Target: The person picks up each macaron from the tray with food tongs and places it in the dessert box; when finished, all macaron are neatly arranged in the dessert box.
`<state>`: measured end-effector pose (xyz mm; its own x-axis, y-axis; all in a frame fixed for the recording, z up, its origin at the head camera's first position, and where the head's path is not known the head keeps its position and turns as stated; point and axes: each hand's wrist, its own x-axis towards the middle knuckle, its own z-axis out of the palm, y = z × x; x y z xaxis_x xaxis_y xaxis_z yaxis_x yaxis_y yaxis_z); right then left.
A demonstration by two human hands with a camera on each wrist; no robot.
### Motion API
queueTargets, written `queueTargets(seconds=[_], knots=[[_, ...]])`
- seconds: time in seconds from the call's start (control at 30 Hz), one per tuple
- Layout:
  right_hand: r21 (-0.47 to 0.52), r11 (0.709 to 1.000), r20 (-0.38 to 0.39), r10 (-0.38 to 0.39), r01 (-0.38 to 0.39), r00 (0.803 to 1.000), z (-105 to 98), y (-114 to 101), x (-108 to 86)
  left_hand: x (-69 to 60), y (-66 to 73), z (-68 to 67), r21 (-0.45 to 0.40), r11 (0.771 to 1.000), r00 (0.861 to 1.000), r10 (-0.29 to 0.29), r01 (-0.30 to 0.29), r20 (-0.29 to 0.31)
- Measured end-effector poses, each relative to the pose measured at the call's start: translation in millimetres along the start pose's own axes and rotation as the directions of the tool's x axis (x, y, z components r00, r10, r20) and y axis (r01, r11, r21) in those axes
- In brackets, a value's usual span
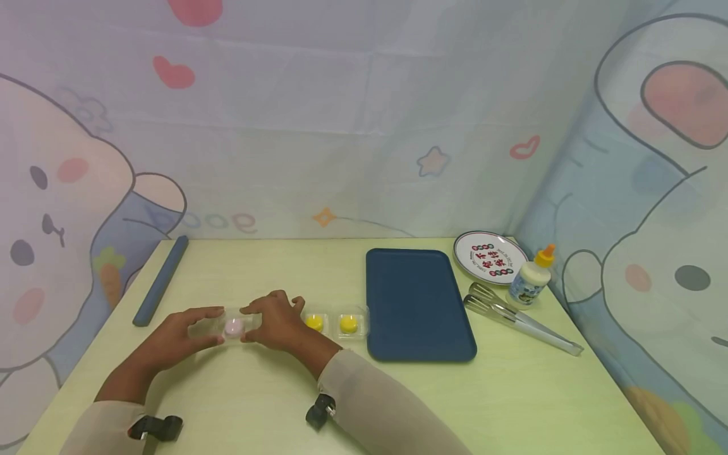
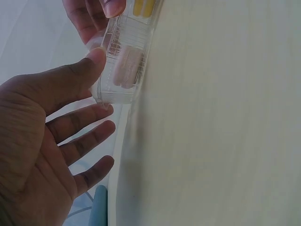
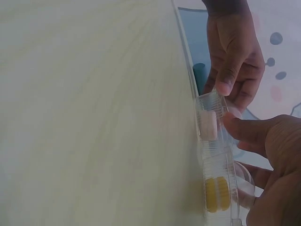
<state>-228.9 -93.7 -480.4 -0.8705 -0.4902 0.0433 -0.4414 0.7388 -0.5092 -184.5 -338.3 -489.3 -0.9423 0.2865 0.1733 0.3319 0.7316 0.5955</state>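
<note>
A clear plastic box (image 2: pixel 110 77) with a pink macaron (image 1: pixel 234 327) inside is between my two hands. My left hand (image 1: pixel 179 338) pinches its left end between thumb and fingers, the lower fingers spread apart in the left wrist view. At the other side, the thumb and fingers of my right hand (image 1: pixel 279 322) pinch the box rim. To the right stand two more clear compartments holding a yellow macaron (image 1: pixel 314 322) and another yellow macaron (image 1: pixel 349 324). Whether these compartments are joined to the pink macaron's box, I cannot tell.
A dark blue tray (image 1: pixel 418 303) lies right of the macarons. Farther right are a printed plate (image 1: pixel 490 257), metal tongs (image 1: pixel 520 319) and a white squeeze bottle (image 1: pixel 530 281) with an orange tip. A blue-grey rod (image 1: pixel 162 281) lies along the table's left edge.
</note>
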Motion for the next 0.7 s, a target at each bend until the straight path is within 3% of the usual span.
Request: queueTargets(seconds=[0.23,0.47,0.7], knots=[[0.012,1.000,0.018,0.024,-0.024,1.000,-4.0,-3.0,-0.6,-0.6,-2.1,1.0,-0.008,1.000,1.000,0.023,-0.023,-0.006],[-0.005,0.999,0.019,0.036,-0.036,0.999,-3.5,-3.1,0.7,-1.9,-4.8,2.6,0.063,0.997,0.998,0.042,-0.039,-0.050],[0.000,0.999,0.010,0.038,-0.038,0.999,-1.8,-2.6,2.8,2.3,-6.2,3.4,0.012,1.000,1.000,0.016,-0.016,-0.013]])
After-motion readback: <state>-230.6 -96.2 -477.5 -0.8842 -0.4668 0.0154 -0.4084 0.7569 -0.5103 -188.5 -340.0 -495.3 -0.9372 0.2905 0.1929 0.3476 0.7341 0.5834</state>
